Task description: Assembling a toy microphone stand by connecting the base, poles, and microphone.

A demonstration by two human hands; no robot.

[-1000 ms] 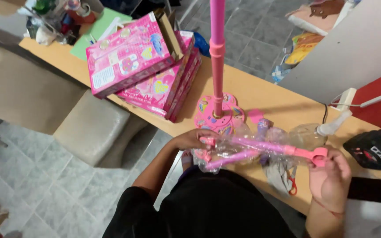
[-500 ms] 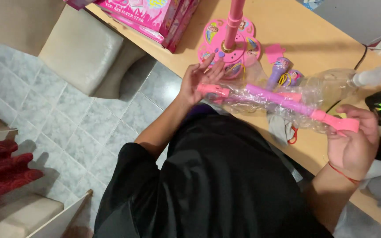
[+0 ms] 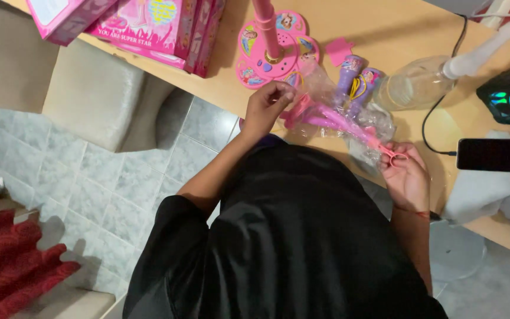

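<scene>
Both hands grip one clear bag (image 3: 349,121) over the table (image 3: 385,23) edge, left hand (image 3: 268,106) pinching its end, right hand (image 3: 405,174) clutching the pink rod (image 3: 349,124) inside, still bagged, beside the already standing pink base (image 3: 273,50).

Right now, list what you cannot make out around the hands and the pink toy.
- Pink toy rod, head view: the crinkled clear bag blurs its shape.
- Right hand: fingers curl over the rod's end.
- Left hand: its grip is hidden behind its back.
- Pink pole: cut off by the top edge.
</scene>
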